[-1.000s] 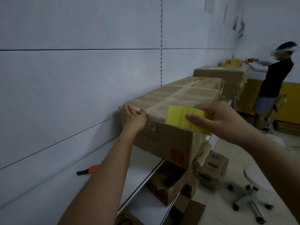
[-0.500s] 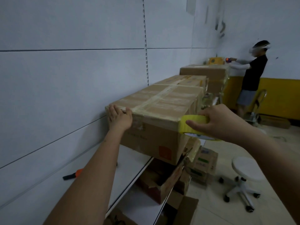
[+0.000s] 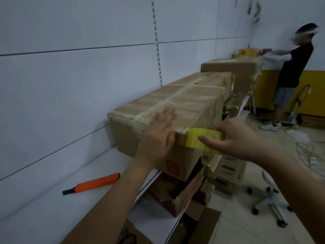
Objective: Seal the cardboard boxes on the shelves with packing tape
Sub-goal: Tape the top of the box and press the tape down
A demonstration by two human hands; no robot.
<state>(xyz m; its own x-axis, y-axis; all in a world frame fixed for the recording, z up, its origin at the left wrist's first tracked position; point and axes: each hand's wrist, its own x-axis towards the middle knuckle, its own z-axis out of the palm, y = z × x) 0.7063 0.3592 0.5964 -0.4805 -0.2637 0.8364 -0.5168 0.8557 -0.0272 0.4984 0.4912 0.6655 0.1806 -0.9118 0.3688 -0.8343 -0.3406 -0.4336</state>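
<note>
One wide-angle camera on my head looks forward and down, close over my hands (image 3: 193,138) and the shelf (image 3: 58,208).

My long brown cardboard box (image 3: 177,110), flaps closed and its top seam taped, sits on the white shelf (image 3: 73,205), the yellow packing tape roll (image 3: 200,139) against its near right corner.

left hand (image 3: 158,138) bare | right hand (image 3: 233,138) bare | forearms unsleeved
</note>
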